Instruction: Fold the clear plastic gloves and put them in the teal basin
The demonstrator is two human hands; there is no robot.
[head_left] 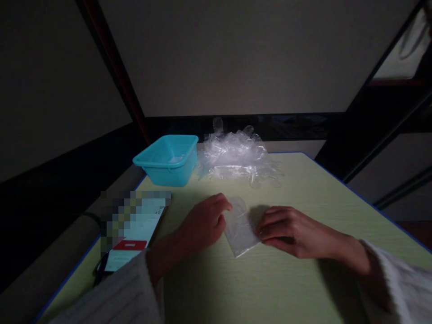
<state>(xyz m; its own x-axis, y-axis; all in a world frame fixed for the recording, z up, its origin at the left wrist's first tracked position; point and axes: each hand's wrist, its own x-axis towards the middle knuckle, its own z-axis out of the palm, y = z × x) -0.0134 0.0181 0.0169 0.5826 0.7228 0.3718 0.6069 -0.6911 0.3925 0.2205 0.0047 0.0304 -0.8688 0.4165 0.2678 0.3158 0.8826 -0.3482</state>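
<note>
A clear disposable plastic glove (240,228), folded into a small flat shape, lies on the table between my hands. My left hand (205,218) is closed at its upper left edge, with thumb and index finger curled together there. From the other side, my right hand (288,230) has its fingers bent and pressed together on the glove's right edge. Farther back rests a loose pile of clear plastic gloves (236,155), some finger shapes sticking out.
Left of the pile stands a turquoise plastic basket (165,173) with something pale inside. A lit phone (135,234), its screen partly blurred, lies by my left forearm. The pale green table (270,288) has a blue edge, and a panel wall (236,63) rises behind it.
</note>
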